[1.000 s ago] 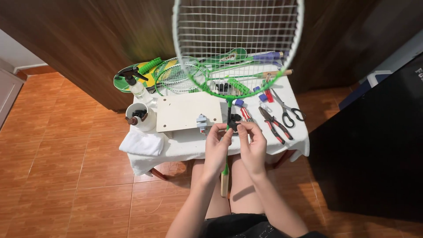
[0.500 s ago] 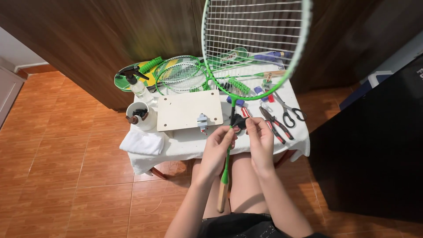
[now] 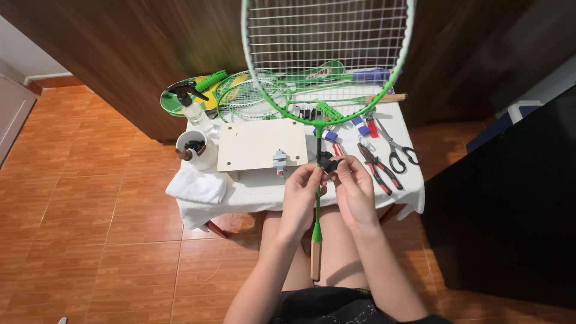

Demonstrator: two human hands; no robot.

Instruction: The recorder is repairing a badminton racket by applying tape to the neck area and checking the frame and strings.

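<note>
I hold a green-framed badminton racket (image 3: 327, 123) upright over my lap. Its white strings fill the top of the view and its wooden handle end (image 3: 315, 259) hangs between my thighs. A small black clip-like piece (image 3: 327, 162) sits on the thin shaft just above the table's front edge. My left hand (image 3: 302, 195) pinches the shaft beside that piece. My right hand (image 3: 355, 187) has its fingertips closed on the black piece from the right. Both hands touch at the shaft.
A small table under a white cloth (image 3: 264, 192) carries a pale wooden board (image 3: 258, 144), a white cup (image 3: 197, 151), a spray bottle (image 3: 191, 107), more green rackets (image 3: 252, 96), pliers (image 3: 379, 167), scissors (image 3: 401, 155) and a folded white towel (image 3: 197, 186). A dark cabinet (image 3: 510, 204) stands at the right.
The racket head swung right, then came back toward the middle and stands more upright. My hands stayed together at the shaft by the black piece.
</note>
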